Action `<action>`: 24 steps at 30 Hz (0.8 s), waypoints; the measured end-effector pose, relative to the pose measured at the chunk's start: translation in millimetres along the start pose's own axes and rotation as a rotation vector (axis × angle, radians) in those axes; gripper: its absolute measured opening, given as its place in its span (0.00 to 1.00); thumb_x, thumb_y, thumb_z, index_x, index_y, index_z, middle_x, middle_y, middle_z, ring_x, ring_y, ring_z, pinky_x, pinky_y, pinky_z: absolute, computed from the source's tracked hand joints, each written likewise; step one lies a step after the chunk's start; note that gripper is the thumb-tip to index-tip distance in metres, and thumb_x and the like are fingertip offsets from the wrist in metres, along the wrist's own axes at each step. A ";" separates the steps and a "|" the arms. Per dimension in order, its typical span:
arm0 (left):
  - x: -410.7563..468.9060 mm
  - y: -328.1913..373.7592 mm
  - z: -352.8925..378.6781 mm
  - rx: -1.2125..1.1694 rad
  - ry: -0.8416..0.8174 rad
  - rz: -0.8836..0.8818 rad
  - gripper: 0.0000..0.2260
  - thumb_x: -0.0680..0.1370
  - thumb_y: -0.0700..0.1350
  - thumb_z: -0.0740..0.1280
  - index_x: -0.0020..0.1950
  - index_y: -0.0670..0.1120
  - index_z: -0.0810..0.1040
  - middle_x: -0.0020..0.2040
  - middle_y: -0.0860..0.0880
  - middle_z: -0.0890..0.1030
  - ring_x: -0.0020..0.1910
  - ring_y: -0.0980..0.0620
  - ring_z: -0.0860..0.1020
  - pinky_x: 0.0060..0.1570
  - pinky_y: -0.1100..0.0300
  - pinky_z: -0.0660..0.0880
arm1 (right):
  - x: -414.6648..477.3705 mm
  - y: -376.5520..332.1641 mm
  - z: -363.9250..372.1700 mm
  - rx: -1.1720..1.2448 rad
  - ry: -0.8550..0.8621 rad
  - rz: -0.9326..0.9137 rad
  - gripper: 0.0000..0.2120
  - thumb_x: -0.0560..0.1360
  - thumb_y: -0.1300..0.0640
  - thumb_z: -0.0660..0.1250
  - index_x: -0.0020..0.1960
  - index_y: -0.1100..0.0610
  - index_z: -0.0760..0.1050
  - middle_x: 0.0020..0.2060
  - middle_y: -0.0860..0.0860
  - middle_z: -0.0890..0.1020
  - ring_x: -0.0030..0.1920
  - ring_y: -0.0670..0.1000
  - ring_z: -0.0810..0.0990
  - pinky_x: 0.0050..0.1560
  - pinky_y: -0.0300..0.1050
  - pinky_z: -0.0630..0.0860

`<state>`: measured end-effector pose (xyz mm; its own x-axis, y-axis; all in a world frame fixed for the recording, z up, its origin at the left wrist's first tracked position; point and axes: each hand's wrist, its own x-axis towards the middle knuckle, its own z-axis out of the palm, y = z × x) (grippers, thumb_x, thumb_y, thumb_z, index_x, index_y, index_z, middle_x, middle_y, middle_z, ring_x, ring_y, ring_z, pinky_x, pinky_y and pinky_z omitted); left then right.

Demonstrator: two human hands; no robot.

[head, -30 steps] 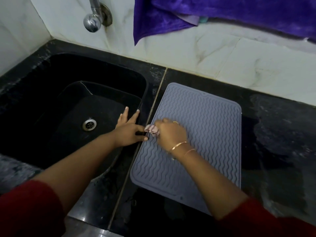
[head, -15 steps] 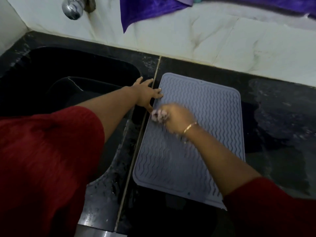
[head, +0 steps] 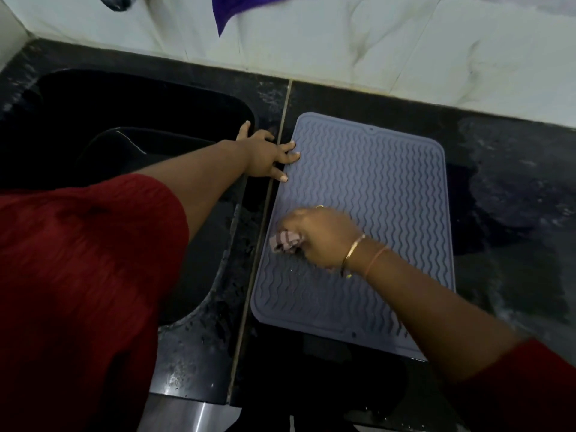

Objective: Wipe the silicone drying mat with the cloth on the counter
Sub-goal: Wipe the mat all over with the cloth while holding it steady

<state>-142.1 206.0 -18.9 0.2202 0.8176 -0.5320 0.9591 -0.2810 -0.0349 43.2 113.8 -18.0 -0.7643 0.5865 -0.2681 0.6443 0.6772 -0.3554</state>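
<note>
Nearest me, my right hand (head: 321, 236) is bunched around the cloth (head: 285, 241), fingers curled over it so only a striped pinkish wad pokes out at 9 o'clock from my knuckles. The hand is blurred, so I can't tell how hard the cloth bears down, but it sits on the mat (head: 374, 188) close to its left edge, about halfway along.

The mat lies flat on the black counter (head: 514, 188), just right of the seam beside the sink (head: 140, 88). Its long axis runs away from me, roughly 6 to 12 o'clock. From the cloth, the largest stretch of ribs spreads toward 12 through 3 o'clock, with a shorter stretch back toward 5. I judge the next strokes should go along the length, out toward 1 o'clock, with the right hand, since it has the cloth and is closer to that area.

Further out, at 11 o'clock from the cloth, my left hand (head: 265, 157) is spread flat, holding nothing. Its fingertips rest on the mat's far left edge, the thumb toward the sink; it looks placed to pin that corner against sliding.

Beyond is the pale wall, with a purple towel (head: 230, 10) hanging at 12 o'clock.
</note>
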 end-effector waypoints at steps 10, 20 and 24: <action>-2.8 4.7 -3.4 0.048 -0.007 -0.037 0.29 0.78 0.64 0.55 0.76 0.63 0.47 0.78 0.60 0.45 0.76 0.44 0.48 0.69 0.33 0.37 | 13.0 -4.2 3.7 0.001 0.112 0.091 0.15 0.70 0.61 0.63 0.56 0.55 0.76 0.53 0.57 0.76 0.53 0.60 0.76 0.48 0.52 0.76; -10.9 16.5 0.4 0.131 0.020 -0.085 0.28 0.80 0.62 0.51 0.77 0.60 0.43 0.78 0.58 0.42 0.76 0.43 0.46 0.66 0.28 0.38 | -37.8 -46.8 13.6 0.248 -0.141 -0.054 0.19 0.68 0.67 0.62 0.56 0.56 0.77 0.53 0.54 0.80 0.54 0.57 0.77 0.52 0.49 0.76; -11.1 22.2 11.5 0.081 0.071 -0.107 0.26 0.82 0.56 0.51 0.77 0.58 0.43 0.78 0.57 0.42 0.76 0.43 0.47 0.64 0.26 0.38 | 8.2 -14.9 2.0 0.264 0.264 0.084 0.14 0.68 0.66 0.63 0.52 0.57 0.77 0.50 0.56 0.79 0.51 0.58 0.78 0.49 0.55 0.77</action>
<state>-125.2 184.9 -23.5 0.1326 0.8774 -0.4610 0.9608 -0.2281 -0.1578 27.3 107.6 -16.7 -0.6538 0.7526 -0.0783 0.6490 0.5045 -0.5695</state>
